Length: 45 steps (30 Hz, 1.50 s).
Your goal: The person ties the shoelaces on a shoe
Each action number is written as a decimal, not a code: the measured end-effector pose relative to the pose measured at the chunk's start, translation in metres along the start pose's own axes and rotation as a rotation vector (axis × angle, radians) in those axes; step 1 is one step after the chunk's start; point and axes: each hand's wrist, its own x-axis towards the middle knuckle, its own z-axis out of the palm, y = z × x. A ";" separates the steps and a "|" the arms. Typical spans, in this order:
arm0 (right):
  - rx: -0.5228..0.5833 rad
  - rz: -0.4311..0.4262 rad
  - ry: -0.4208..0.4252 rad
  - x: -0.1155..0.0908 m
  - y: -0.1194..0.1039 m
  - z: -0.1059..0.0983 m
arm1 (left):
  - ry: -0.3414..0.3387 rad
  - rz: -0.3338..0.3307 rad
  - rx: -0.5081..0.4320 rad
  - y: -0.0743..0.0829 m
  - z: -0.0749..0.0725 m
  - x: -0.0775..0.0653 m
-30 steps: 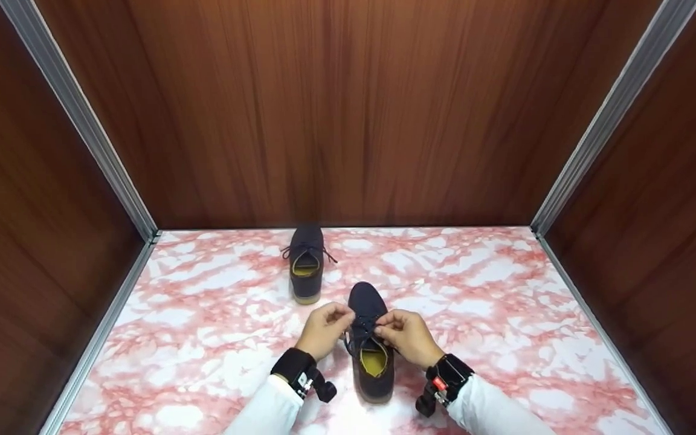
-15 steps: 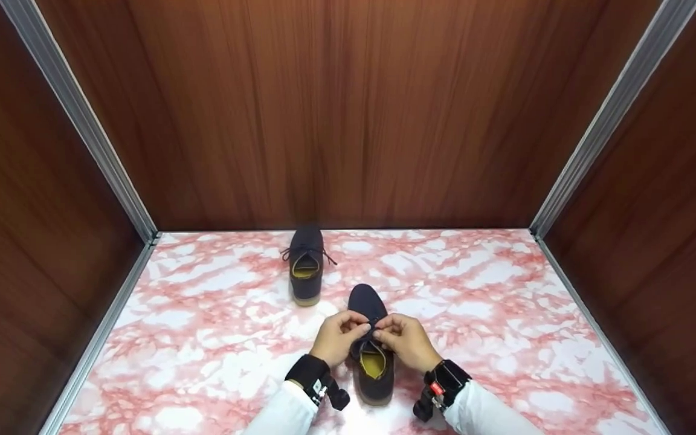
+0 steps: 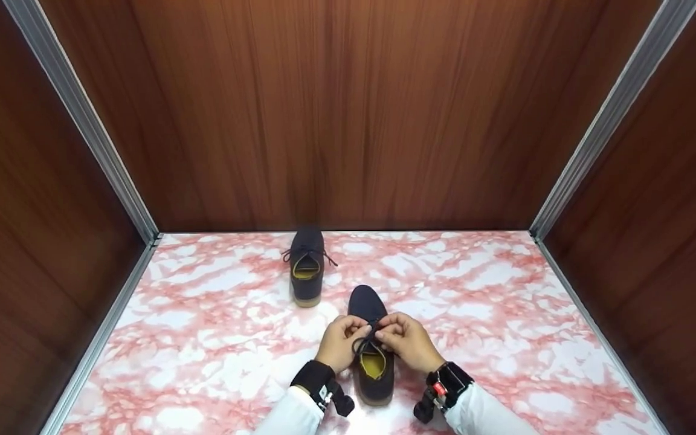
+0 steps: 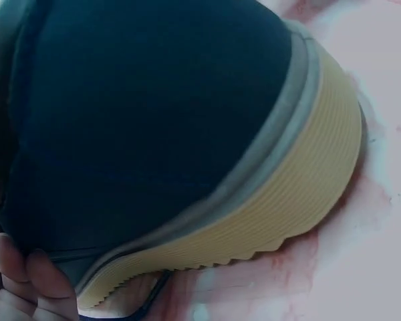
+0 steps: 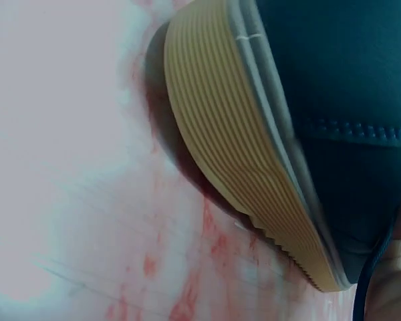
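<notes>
A dark lace-up shoe (image 3: 376, 388) with a yellow lining stands on the surface, its toe pointing away from me. Over its lacing, my left hand (image 3: 337, 347) pinches the dark shoelace (image 3: 359, 346) between thumb and index finger; a loop of it droops by the shoe's opening. Facing it from the other side, my right hand (image 3: 413, 345) also pinches the lace, the fingertips of both hands almost meeting. In the right wrist view, a strand of lace (image 5: 365, 284) runs down past the fingers. Both wrist views show the shoe's heel and ribbed tan sole (image 4: 321, 154) up close.
A matching shoe (image 3: 307, 290) with its laces tied in a bow stands farther back on the left, toe near the back wall. Brown wood-look panels (image 3: 348, 121) enclose the red-and-white marbled surface (image 3: 203, 362) at the back and both sides.
My left hand has moved right, from the shoe's left side to over the lacing, close to the right hand. My right hand has barely shifted. Both shoes stay where they were.
</notes>
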 end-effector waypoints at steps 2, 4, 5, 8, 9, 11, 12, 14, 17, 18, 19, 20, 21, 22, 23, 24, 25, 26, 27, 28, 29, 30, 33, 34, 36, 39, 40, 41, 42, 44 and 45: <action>0.019 0.003 0.007 0.001 0.005 -0.002 | 0.007 -0.001 0.000 -0.001 0.001 0.000; 0.059 0.001 0.009 0.003 0.014 -0.003 | 0.018 -0.007 0.007 -0.002 0.002 0.000; 0.078 -0.001 0.011 0.004 0.016 -0.004 | 0.023 -0.005 0.010 -0.003 0.002 0.000; 0.123 -0.001 0.019 0.003 0.017 -0.005 | 0.037 0.000 0.020 -0.004 0.003 -0.001; 0.137 0.001 0.026 0.002 0.016 -0.005 | 0.041 0.002 0.026 -0.004 0.004 -0.001; 0.146 0.007 0.051 0.001 0.016 -0.006 | 0.045 0.007 0.035 -0.003 0.004 -0.002; 0.148 0.010 0.064 0.001 0.015 -0.007 | 0.049 0.007 0.037 -0.003 0.004 -0.002; 0.133 0.016 0.096 -0.001 0.014 -0.008 | 0.054 0.004 0.042 -0.003 0.004 -0.003; 0.080 -0.002 0.144 -0.004 0.011 -0.010 | 0.062 0.006 0.046 -0.003 0.004 -0.003; 0.058 -0.020 0.157 -0.005 0.009 -0.010 | 0.064 0.007 0.046 -0.003 0.004 -0.003; 0.034 -0.041 0.166 -0.007 0.008 -0.011 | 0.065 0.010 0.046 -0.003 0.004 -0.003; 0.013 -0.066 0.172 -0.008 0.007 -0.011 | 0.066 0.012 0.047 -0.003 0.004 -0.003; 0.000 -0.093 0.171 -0.009 0.006 -0.012 | 0.066 0.011 0.048 -0.003 0.004 -0.003; -0.023 -0.121 0.164 -0.011 0.005 -0.012 | 0.066 0.011 0.049 -0.003 0.004 -0.003; -0.051 -0.144 0.148 -0.013 0.003 -0.013 | 0.067 0.010 0.048 -0.003 0.004 -0.002; -0.084 -0.162 0.126 -0.014 0.002 -0.013 | 0.068 0.015 0.048 -0.003 0.004 -0.002; -0.118 -0.173 0.096 -0.016 0.000 -0.013 | 0.068 0.013 0.048 -0.003 0.003 -0.002; -0.153 -0.182 0.062 -0.018 -0.001 -0.013 | 0.067 0.010 0.048 -0.003 0.003 -0.003; -0.192 -0.188 0.024 -0.020 -0.003 -0.013 | 0.067 0.012 0.048 -0.003 0.003 -0.003; -0.238 -0.196 -0.015 -0.021 -0.004 -0.013 | 0.067 0.011 0.046 -0.004 0.003 -0.003; -0.277 -0.205 -0.055 -0.022 -0.006 -0.013 | 0.066 0.010 0.045 -0.004 0.003 -0.003; -0.312 -0.218 -0.090 -0.024 -0.007 -0.013 | 0.064 0.010 0.044 -0.004 0.003 -0.003; -0.391 -0.272 -0.166 -0.025 -0.010 -0.012 | 0.055 0.006 0.043 -0.004 0.002 -0.003; -0.407 -0.292 -0.180 -0.025 -0.010 -0.012 | 0.052 0.003 0.045 -0.004 0.002 -0.003; -0.433 -0.324 -0.197 -0.026 -0.010 -0.011 | 0.046 0.004 0.057 -0.005 0.002 -0.003; -0.448 -0.351 -0.216 -0.026 -0.009 -0.011 | 0.042 0.008 0.076 -0.006 0.002 -0.003; -0.455 -0.363 -0.224 -0.026 -0.008 -0.011 | 0.042 0.009 0.080 -0.006 0.001 -0.003; -0.465 -0.377 -0.233 -0.026 -0.008 -0.010 | 0.042 0.014 0.082 -0.006 0.001 -0.003; -0.474 -0.392 -0.242 -0.026 -0.008 -0.010 | 0.043 0.017 0.080 -0.007 0.001 -0.003; -0.501 -0.433 -0.258 -0.026 -0.007 -0.009 | 0.045 0.025 0.074 -0.007 0.001 -0.002; -0.513 -0.454 -0.265 -0.026 -0.007 -0.009 | 0.045 0.026 0.071 -0.007 0.001 -0.002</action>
